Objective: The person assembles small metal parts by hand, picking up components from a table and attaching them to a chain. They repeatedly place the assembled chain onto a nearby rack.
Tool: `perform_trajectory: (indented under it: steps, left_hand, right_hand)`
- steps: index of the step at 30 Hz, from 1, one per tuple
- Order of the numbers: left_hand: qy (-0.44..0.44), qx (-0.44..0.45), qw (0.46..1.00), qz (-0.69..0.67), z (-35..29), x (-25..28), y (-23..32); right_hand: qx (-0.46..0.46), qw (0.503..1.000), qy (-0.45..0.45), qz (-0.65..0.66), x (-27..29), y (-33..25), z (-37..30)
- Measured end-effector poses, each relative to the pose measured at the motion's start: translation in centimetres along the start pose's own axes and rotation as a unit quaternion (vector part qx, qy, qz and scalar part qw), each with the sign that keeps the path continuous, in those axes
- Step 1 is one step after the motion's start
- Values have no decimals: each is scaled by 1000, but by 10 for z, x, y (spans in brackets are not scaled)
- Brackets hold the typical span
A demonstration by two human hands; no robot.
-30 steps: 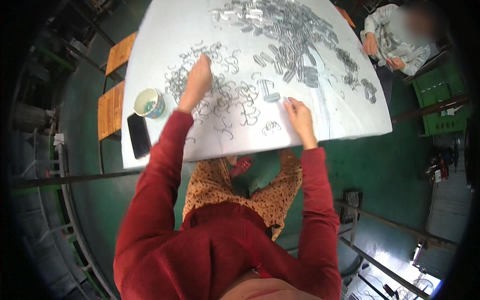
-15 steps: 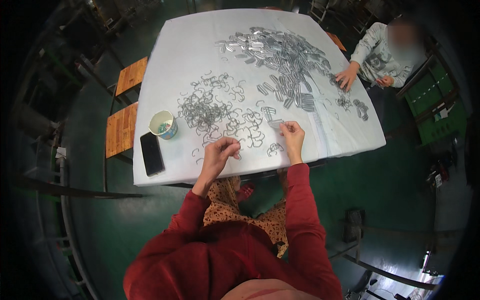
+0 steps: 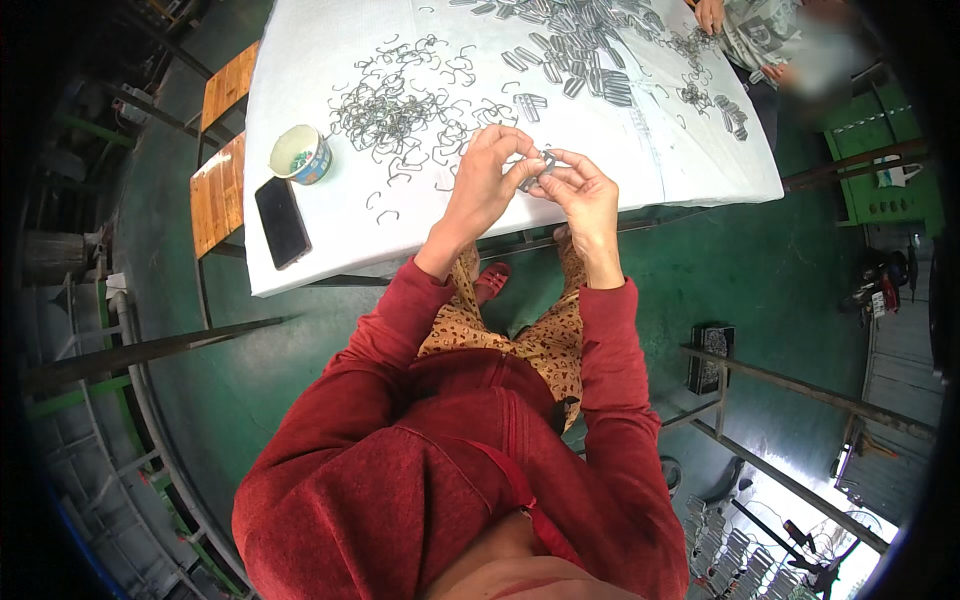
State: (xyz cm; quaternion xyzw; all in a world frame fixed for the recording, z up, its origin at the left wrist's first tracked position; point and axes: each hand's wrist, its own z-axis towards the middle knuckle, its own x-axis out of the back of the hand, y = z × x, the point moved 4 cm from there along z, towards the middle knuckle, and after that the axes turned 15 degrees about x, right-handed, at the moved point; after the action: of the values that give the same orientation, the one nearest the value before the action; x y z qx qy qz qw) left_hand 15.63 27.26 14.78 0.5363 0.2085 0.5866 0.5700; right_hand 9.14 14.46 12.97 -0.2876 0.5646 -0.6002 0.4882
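Note:
My left hand (image 3: 488,180) and my right hand (image 3: 585,195) meet above the near edge of the white-covered table. Between their fingertips is a small grey slotted metal piece (image 3: 547,162), pinched by the right hand. The left fingers are closed against it; whatever else they hold is too small to make out. Just beyond the hands lies a short row of slotted metal pieces (image 3: 528,105). To the left spreads a tangled pile of curved wire hooks (image 3: 385,115), with a few loose hooks nearer the edge. Farther off is a large heap of flat slotted metal pieces (image 3: 575,50).
A paper cup (image 3: 318,165) with small green bits inside and a black phone (image 3: 283,222) stand at the table's left. Wooden stools (image 3: 218,195) are beside it. Across the right corner, a co-worker's hand (image 3: 710,15) is near smaller piles of hooks (image 3: 693,95).
My hands, apart before, have come together at the slotted metal piece. The view has tilted down, so the table sits higher in the picture.

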Motion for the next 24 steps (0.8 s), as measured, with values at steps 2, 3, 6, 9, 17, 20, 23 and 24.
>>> perform_trajectory:
  steps: [2, 3, 6, 9, 17, 20, 23, 24]
  left_hand:
    - [11, -7, 1000, 27, -1, 0, 1]
    - [17, -11, 999, 40, -2, 1, 3]
    - [1, 78, 989, -125, -4, 3, -5]
    - [-50, 236, 935, -259, -5, 11, -8]
    - [-90, 247, 913, -311, -7, 9, -19]
    - [-95, 258, 917, -288, -7, 8, -18]
    - [-76, 198, 951, -227, -6, 2, -26]
    - [-70, 174, 965, -182, -6, 1, -26]
  right_hand:
    - [9, 1000, -1, -25, -2, -1, -1]
    - [14, 999, -3, -38, -3, -1, 0]
    - [23, 999, 21, -40, 0, 11, 4]
    - [76, 988, 62, -122, 19, 30, 11]
    - [75, 992, 70, 71, 21, 38, 3]
    - [93, 994, 44, 47, 15, 39, -2]
    - [90, 995, 39, 3, 8, 34, -6]
    - [88, 995, 40, 16, 4, 30, -7]
